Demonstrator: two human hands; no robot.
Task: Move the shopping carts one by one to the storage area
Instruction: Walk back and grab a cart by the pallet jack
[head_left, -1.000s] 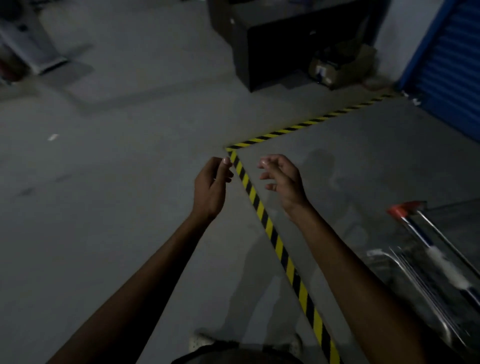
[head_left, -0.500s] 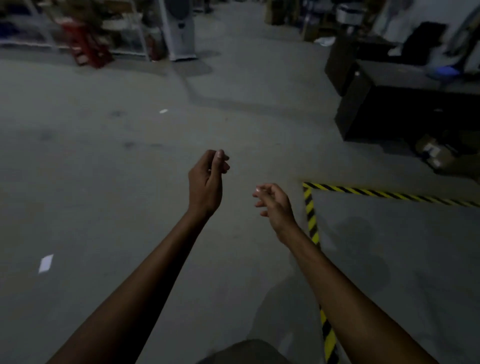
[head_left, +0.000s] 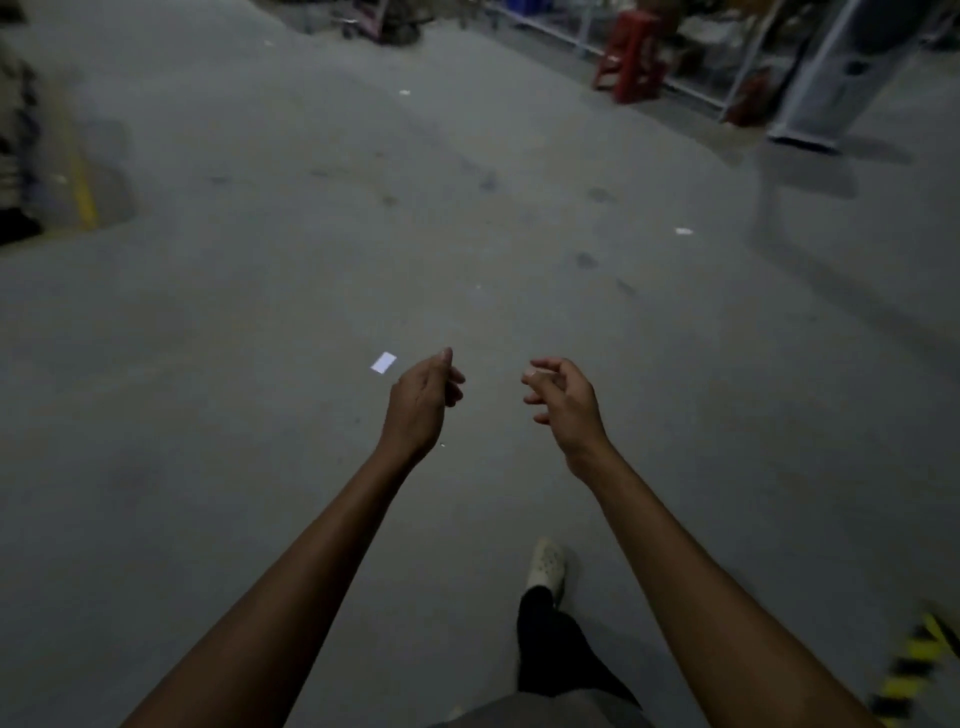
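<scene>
Both hands are empty: the left hand (head_left: 422, 405) and right hand (head_left: 566, 405) hang out front with fingers loosely curled, gripping nothing. A second ago a shopping cart with a red-capped handle sat at the right edge, inside the striped line. Now no shopping cart is in view at all, and the yellow-and-black hazard tape (head_left: 909, 670) only peeks in at the bottom-right corner. So the person has turned away from the storage area, probably with one cart parked and heading back for another. The floor (head_left: 260, 467) is dull grey concrete with dark scuffs, and a small white paper slip (head_left: 383, 362) lies flat just ahead of the left hand. A pale perforated shoe (head_left: 545, 569) is mid-step, and a red plastic stool (head_left: 631, 57) stands way off by some metal shelving — blurry though.
</scene>
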